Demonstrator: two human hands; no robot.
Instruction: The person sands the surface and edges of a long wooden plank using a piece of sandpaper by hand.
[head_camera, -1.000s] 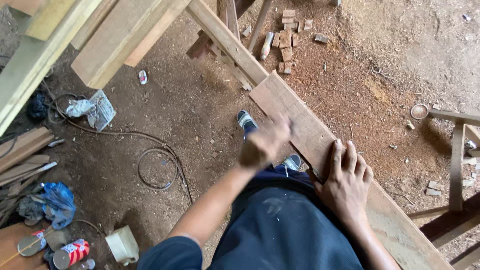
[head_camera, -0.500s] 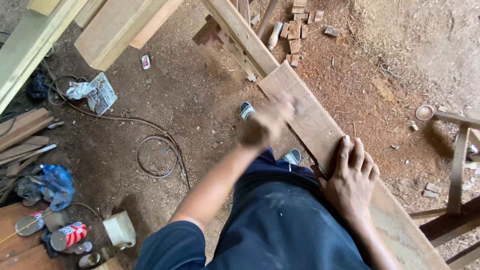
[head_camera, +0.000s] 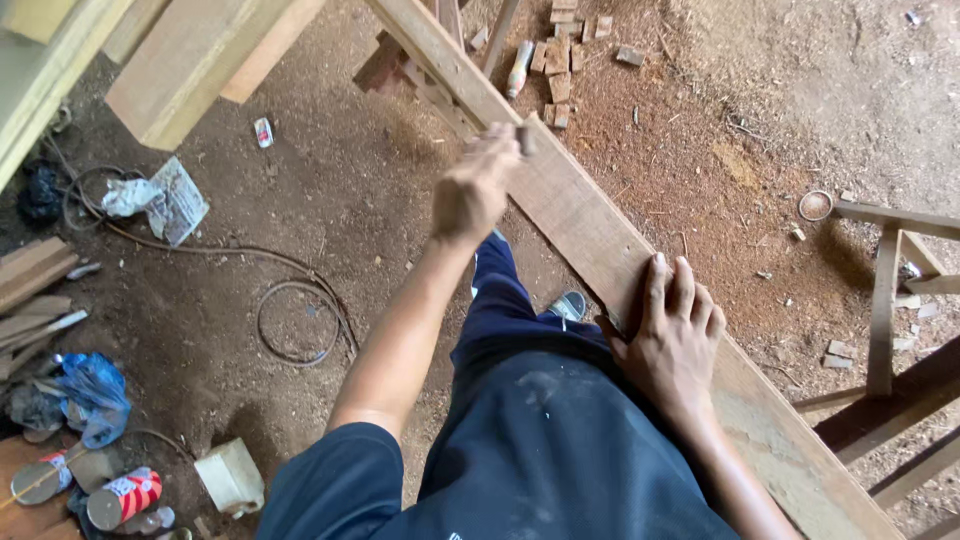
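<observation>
Grip of the left hand (head_camera: 475, 190) was seen closed around a small dark block (head_camera: 526, 138), blurred, and carried farther up the long wooden plank (head_camera: 580, 215) than half a second earlier, a stroke apparently under way. Right hand (head_camera: 672, 335) was kept spread flat on the plank, fingers open, pinning it. Wood offcuts (head_camera: 558, 60) lay beyond on the dirt floor (head_camera: 330, 200).

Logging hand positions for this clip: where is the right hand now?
In the head view, the right hand lies flat on the long wooden plank, right of centre, beside the person's dark blue trousers.
</observation>
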